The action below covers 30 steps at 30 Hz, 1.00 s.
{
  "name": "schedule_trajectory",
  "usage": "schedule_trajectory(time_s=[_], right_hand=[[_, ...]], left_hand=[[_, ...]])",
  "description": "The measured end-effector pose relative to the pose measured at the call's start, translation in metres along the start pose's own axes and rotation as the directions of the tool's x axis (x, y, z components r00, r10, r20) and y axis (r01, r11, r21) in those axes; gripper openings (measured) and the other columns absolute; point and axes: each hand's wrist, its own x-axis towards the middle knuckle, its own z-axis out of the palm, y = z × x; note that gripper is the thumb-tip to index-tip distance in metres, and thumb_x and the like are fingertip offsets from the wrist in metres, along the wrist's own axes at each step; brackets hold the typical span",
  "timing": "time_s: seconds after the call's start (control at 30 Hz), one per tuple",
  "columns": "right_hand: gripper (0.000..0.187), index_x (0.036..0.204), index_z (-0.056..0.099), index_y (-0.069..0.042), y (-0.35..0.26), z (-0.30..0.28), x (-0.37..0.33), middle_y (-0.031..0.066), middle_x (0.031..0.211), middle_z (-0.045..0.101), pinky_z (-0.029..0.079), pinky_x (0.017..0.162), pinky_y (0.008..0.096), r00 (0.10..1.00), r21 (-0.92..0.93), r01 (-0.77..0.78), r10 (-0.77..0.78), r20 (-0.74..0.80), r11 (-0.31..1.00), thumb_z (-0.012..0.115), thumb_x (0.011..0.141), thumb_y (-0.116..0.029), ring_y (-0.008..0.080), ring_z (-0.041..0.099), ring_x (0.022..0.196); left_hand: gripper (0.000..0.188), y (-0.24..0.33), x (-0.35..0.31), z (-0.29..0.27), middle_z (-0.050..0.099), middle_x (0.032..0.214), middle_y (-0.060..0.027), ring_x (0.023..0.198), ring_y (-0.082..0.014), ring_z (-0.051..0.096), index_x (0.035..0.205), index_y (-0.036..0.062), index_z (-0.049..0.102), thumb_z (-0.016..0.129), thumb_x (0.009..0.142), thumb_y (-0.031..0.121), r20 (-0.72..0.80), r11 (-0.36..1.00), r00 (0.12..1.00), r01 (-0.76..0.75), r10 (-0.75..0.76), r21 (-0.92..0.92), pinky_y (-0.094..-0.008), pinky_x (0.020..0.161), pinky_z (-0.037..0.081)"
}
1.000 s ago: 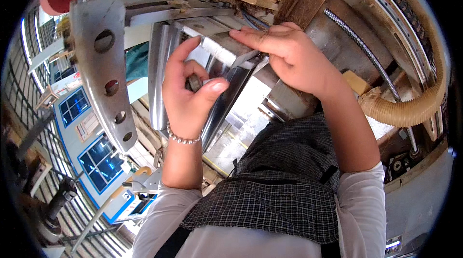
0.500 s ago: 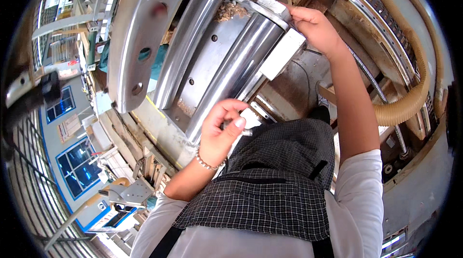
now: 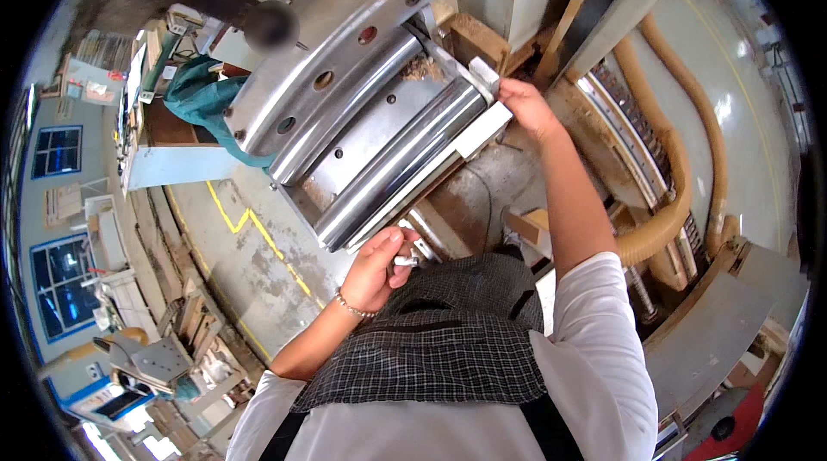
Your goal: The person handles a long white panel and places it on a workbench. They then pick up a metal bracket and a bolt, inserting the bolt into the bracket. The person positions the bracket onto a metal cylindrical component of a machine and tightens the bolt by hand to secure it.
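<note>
My left hand (image 3: 375, 270) is in front of my apron, thumb and fingers closed around a small silvery metal piece (image 3: 406, 261) whose kind I cannot make out. Beyond it stands a machine with two shiny steel rollers (image 3: 405, 164) and a flat metal bed (image 3: 366, 129) between them. Reaching forward, my right hand (image 3: 527, 106) has its fingers bent together at the machine's right end, beside a long white block (image 3: 482, 132) and a smaller white block (image 3: 484, 73). Its fingertips are partly hidden there.
A curved steel plate with holes (image 3: 336, 65) rises behind the rollers. Wood chips (image 3: 424, 69) lie at the bed's far end. Ribbed tan hoses (image 3: 668, 202) run at the right. Green cloth (image 3: 194, 103) hangs at the left, above a floor with yellow lines (image 3: 276, 241).
The view has shifted, showing more floor on both sides. My left hand still holds the small metal piece, now turned more to the right. My right hand stays at the machine's end.
</note>
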Motion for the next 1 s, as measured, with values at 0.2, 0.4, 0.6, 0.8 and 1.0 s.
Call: schedule_trajectory(time_s=[0.2,0.4,0.6,0.8,1.0], right_hand=[[0.039,0.117,0.062,0.001,0.003,-0.005,-0.002,0.0024,0.109,0.065,0.043,0.089,0.0264,0.999,0.068,0.022,-0.025,0.039,0.997,0.044,0.082,0.007,0.0132,0.058,0.1],[0.048,0.124,0.058,0.0,-0.012,0.007,-0.013,0.0039,0.119,0.062,0.041,0.095,0.0276,0.999,0.036,0.019,-0.02,0.047,0.999,0.041,0.08,0.011,0.0147,0.055,0.11],[0.052,0.127,0.056,0.001,-0.008,0.009,-0.014,0.0056,0.121,0.062,0.041,0.097,0.0289,0.998,0.184,0.029,-0.037,0.045,0.982,0.04,0.078,0.012,0.0166,0.056,0.111],[0.052,0.129,0.053,0.003,0.003,0.003,-0.01,0.0076,0.123,0.061,0.041,0.098,0.0294,0.998,0.261,0.036,-0.047,0.038,0.965,0.041,0.08,0.012,0.0176,0.057,0.112],[0.056,0.13,0.052,0.004,0.002,0.009,-0.013,0.0092,0.124,0.061,0.043,0.096,0.0296,0.998,0.34,0.045,-0.059,0.032,0.939,0.039,0.077,0.014,0.0191,0.057,0.113]], left_hand=[[0.032,0.002,-0.016,0.009,0.045,0.068,0.0032,0.049,-0.0066,0.037,0.106,0.0013,0.055,0.051,0.099,0.032,-0.054,0.995,0.998,-0.035,0.03,-0.093,-0.0212,0.045,0.028],[0.033,-0.003,-0.026,0.002,0.046,0.07,0.0017,0.05,-0.0081,0.037,0.107,0.0013,0.056,0.049,0.099,0.033,-0.077,0.981,0.996,-0.066,0.053,-0.18,-0.0221,0.046,0.028],[0.034,-0.008,-0.031,-0.005,0.043,0.064,0.0004,0.049,-0.0094,0.036,0.101,0.007,0.058,0.053,0.095,0.04,-0.173,0.968,0.985,-0.044,0.001,-0.246,-0.0232,0.046,0.028],[0.033,-0.009,-0.029,-0.013,0.041,0.062,0.0009,0.048,-0.0094,0.035,0.099,0.01,0.058,0.054,0.095,0.042,-0.16,0.954,0.987,-0.033,-0.016,-0.299,-0.0229,0.046,0.027],[0.031,-0.011,-0.025,-0.02,0.041,0.062,0.001,0.049,-0.0095,0.035,0.098,0.0117,0.058,0.053,0.095,0.043,-0.159,0.946,0.987,-0.028,-0.024,-0.322,-0.0235,0.047,0.027]])
